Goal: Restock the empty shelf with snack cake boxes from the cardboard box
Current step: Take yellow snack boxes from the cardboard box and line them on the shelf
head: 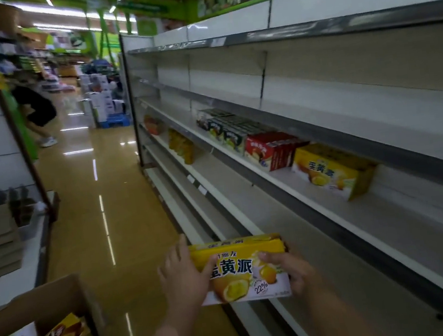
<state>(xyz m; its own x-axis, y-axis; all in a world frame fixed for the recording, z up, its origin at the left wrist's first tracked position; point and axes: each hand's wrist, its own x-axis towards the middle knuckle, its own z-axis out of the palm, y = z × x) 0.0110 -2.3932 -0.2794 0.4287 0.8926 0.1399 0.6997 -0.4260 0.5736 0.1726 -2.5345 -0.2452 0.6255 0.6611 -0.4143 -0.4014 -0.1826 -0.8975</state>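
Left of the grip, an open brown cardboard box (63, 301) holds more yellow cartons. The left hand (182, 280) and right hand (292, 269) clamp a flat yellow snack cake box (241, 270) by its ends. Right of the grip, above, another yellow box (332, 171) lies on the white metal shelf (372, 205).

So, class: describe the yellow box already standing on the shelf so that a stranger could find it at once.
Start at the long white shelving unit along the right of the aisle. On its shelf holding a row of boxes, pass the dark boxes and the red boxes. The yellow box ends that row nearest the camera, the only yellow one there, tilted, with bare shelf beyond it.
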